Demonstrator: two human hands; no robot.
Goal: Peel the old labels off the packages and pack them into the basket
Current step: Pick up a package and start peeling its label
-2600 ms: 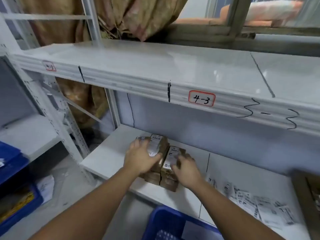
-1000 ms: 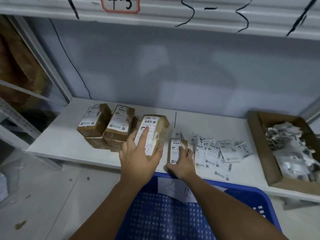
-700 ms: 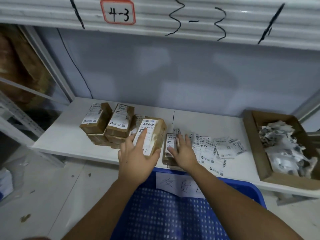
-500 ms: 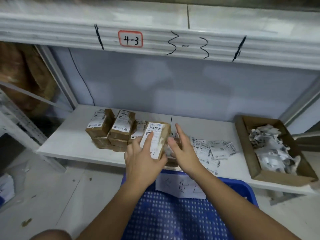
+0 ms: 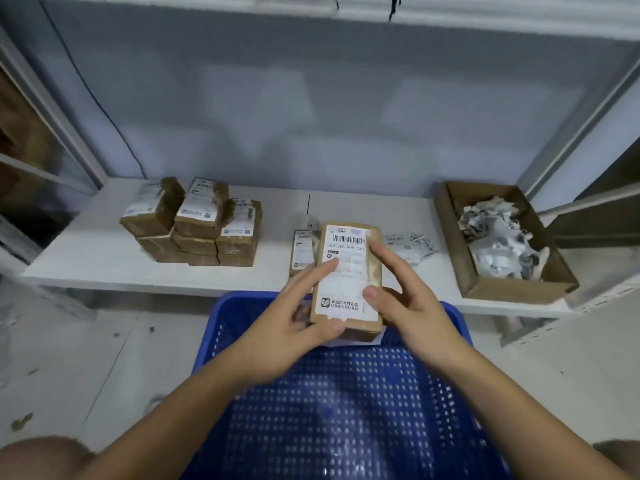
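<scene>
while above the blue basket [image 5: 346, 410], labelled package [image 5: 346, 282] gripped between left hand [image 5: 294, 320] and right hand [image 5: 405, 299]

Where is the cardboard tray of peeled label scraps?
In the head view, the cardboard tray sits at the shelf's right end, right of the loose labels and the held package.

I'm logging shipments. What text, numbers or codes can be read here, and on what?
White label on the brown package held in both hands: barcode and digits, too blurred to quote.
Labels on the stacked brown packages on the white shelf: too small.
Loose peeled labels: unreadable.
No other legible text.
</scene>
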